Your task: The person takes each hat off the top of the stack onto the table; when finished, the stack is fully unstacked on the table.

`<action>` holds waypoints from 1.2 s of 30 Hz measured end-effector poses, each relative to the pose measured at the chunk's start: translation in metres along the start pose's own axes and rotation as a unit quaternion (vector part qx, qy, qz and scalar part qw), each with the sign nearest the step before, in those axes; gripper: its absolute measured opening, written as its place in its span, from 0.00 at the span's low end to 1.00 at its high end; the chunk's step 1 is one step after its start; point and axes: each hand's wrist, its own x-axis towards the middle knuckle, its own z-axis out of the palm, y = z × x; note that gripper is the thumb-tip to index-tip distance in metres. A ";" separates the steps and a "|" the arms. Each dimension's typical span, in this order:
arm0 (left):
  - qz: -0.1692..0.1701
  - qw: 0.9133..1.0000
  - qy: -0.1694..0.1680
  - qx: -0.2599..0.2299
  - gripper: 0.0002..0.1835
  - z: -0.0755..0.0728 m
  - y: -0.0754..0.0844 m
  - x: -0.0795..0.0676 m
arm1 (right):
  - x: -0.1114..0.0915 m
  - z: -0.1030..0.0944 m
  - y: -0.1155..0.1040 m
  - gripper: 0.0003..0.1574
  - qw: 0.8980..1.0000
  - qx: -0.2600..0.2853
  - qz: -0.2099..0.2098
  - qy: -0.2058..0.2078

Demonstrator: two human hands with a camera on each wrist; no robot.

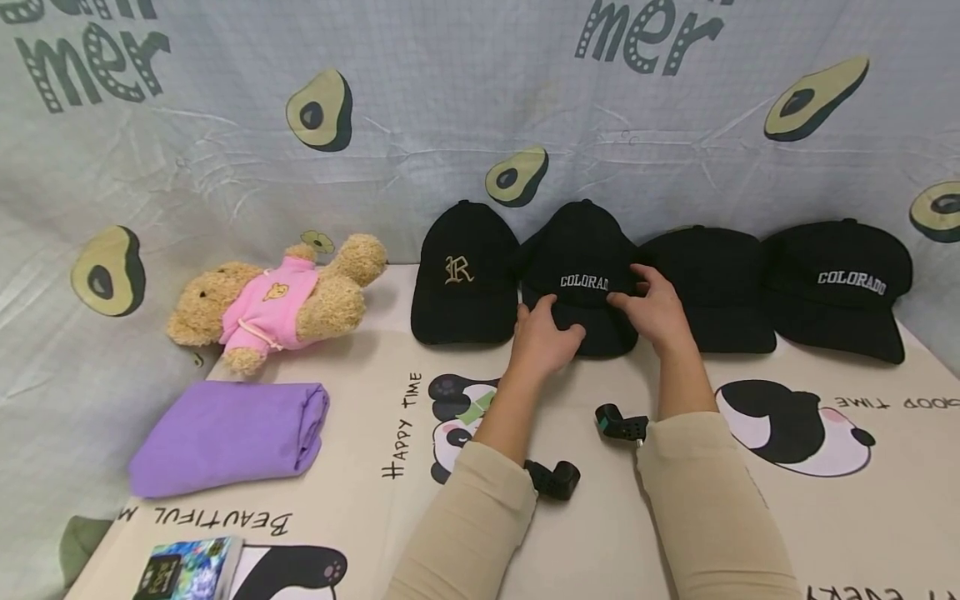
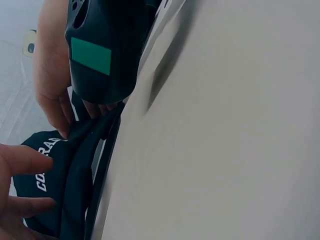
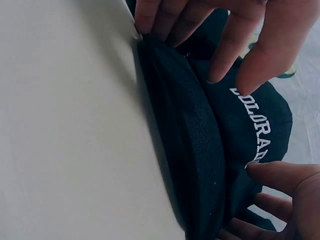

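Note:
A black cap (image 1: 581,242) with white COLORADO lettering stands second from the left in a row of black caps, its brim toward me. My left hand (image 1: 543,337) is at the left side of its brim, fingers fairly straight. In the right wrist view, several left fingers (image 3: 172,20) touch the brim's edge while the thumb and forefinger stretch over the front. My right hand (image 1: 656,308) rests on the cap's right side. Its thumb (image 3: 280,175) lies by the end of the lettering, the other fingers lower along the side. The right hand partly covers the lettering in the head view.
Beside it stand an R-marked cap (image 1: 465,275), a plain black cap (image 1: 708,287) and another COLORADO cap (image 1: 840,287). A teddy bear (image 1: 277,304) in pink lies left, behind a folded purple cloth (image 1: 228,437). A colourful box (image 1: 187,571) sits near the front left.

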 end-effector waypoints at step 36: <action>0.014 1.000 -0.015 -0.011 0.35 0.003 -0.004 0.006 | -0.002 0.008 -0.003 0.44 1.000 -0.007 0.007 0.021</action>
